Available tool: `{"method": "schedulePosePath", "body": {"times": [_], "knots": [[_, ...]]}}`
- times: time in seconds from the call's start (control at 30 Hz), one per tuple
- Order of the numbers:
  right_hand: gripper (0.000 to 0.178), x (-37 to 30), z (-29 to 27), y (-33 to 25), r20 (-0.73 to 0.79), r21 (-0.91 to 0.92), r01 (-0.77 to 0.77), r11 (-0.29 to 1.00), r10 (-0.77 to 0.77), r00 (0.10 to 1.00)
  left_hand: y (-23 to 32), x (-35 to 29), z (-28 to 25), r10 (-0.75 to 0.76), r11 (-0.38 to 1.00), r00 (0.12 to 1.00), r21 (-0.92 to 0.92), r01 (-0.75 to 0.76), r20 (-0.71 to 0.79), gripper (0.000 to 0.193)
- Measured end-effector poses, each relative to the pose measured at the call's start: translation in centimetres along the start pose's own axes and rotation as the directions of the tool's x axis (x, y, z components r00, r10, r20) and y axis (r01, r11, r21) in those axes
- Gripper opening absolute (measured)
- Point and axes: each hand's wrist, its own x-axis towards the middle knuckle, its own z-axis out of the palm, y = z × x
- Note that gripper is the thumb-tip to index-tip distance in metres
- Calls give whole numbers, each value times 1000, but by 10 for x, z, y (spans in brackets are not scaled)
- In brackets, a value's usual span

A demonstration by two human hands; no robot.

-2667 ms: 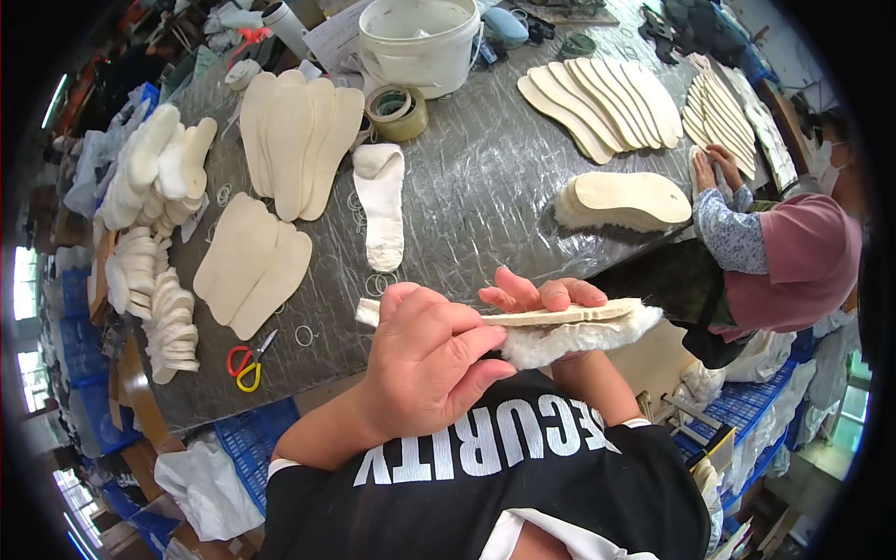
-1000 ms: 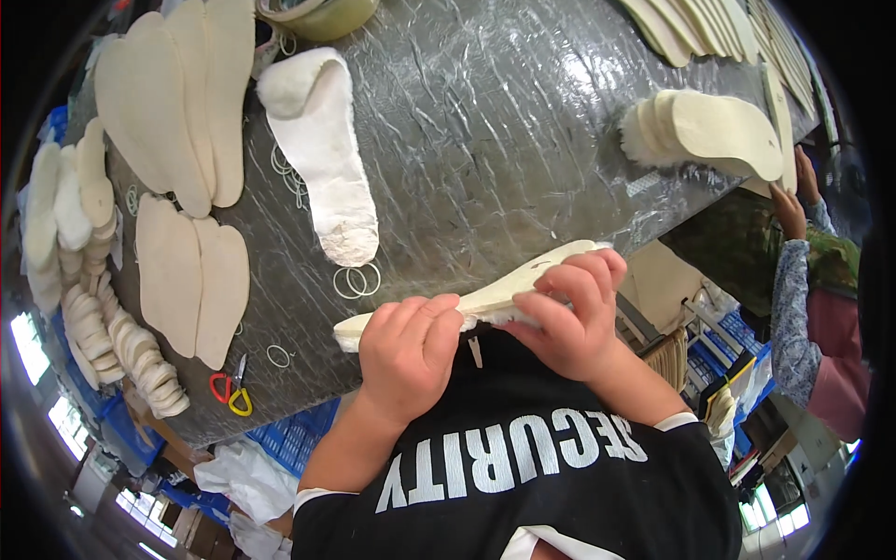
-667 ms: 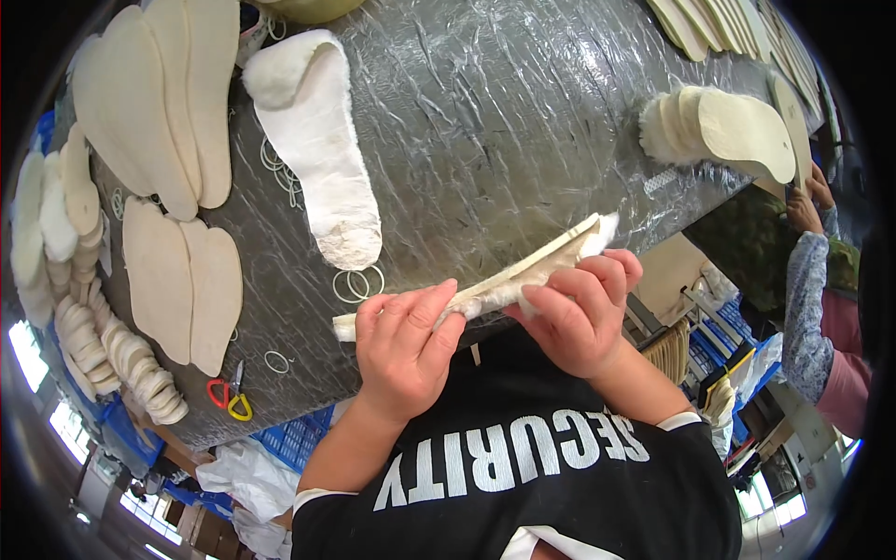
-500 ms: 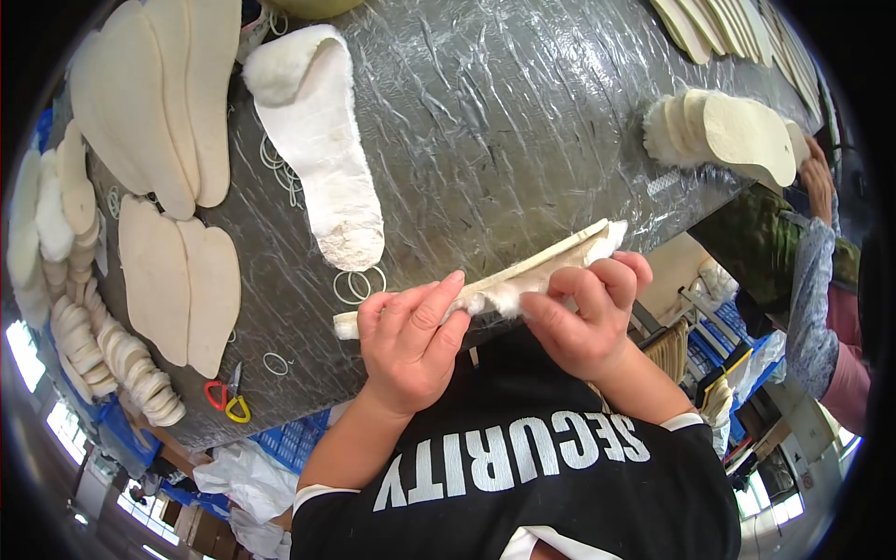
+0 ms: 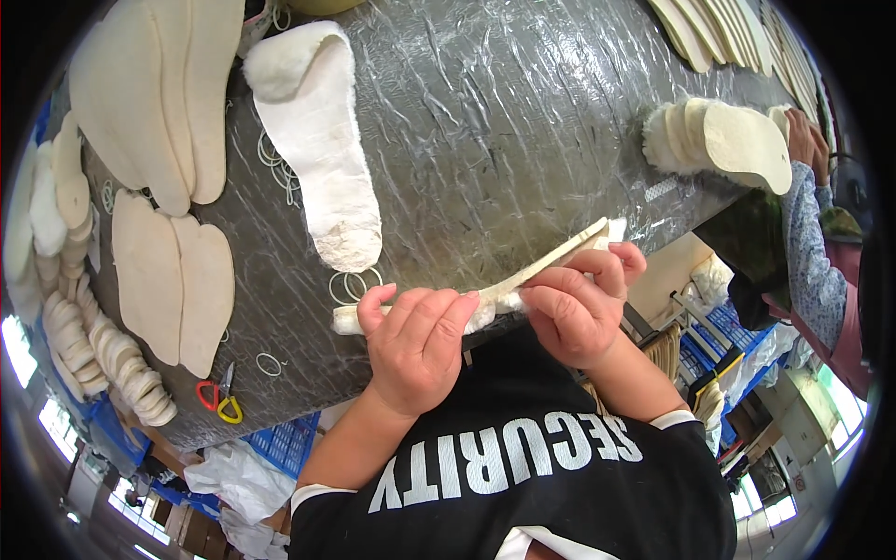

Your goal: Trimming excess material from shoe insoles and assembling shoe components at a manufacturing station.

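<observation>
At the near edge of the table, both my hands hold a cream fleece-lined insole, seen edge-on and bent upward toward its right end. My left hand lies over its left part with fingers pressed down and thumb on the edge. My right hand pinches the right part with curled fingers. White fluff shows between the hands; their grip hides much of the insole. Just beyond my left hand lie pale rubber bands and a white fleece piece with its far end folded over.
Flat cream insoles lie at left, beside bundled rolls. Red-and-yellow-handled scissors rest near the front edge. A fluffy insole stack stands at right, by another person's hands. Blue crates sit below.
The insole's right part now curves up more. My left hand has shifted slightly right along it, and my right fingers have closed in. The other person's hands have moved at the right stack.
</observation>
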Motion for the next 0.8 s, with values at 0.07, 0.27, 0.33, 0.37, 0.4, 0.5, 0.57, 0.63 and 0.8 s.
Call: {"method": "schedulePosePath", "body": {"times": [0.07, 0.27, 0.33, 0.37, 0.4, 0.5, 0.57, 0.63, 0.8], "knots": [[13, -2, 2, 0, -29, 7, 2, 1000, -2, 1000, -1, 1, -1, 2, 1000, 1000, 3, -2, 7, 46], [9, 3, 1, 11, -14, -3, 70, 998, -70, 997, 10, 21, -6, -100, 994, 988, -38, 105, 118, 39], [11, 3, 0, 14, -2, 14, 73, 997, -73, 997, 9, 24, -3, -86, 996, 987, -10, 88, 134, 36], [14, 3, 0, 16, 11, 32, 76, 997, -77, 997, 7, 24, -1, -83, 996, 989, -24, 87, 122, 34], [14, 6, -2, 18, 10, 29, 76, 997, -76, 997, 6, 25, -1, -80, 996, 991, -38, 84, 110, 33], [18, 17, -12, 23, 96, 159, 27, 987, -43, 994, 7, 22, -3, -90, 993, 990, -60, 97, 106, 31], [22, 22, -18, 30, 195, 205, 54, 977, -95, 976, 7, 22, -4, -88, 993, 990, -70, 96, 113, 30], [19, 23, -19, 33, 212, 184, 73, 980, -112, 971, 9, 24, -4, -86, 992, 989, -77, 96, 119, 30], [8, 22, -20, 34, 171, 184, 132, 974, -164, 971, 22, 40, -10, -131, 986, 971, -75, 149, 200, 39]]}}
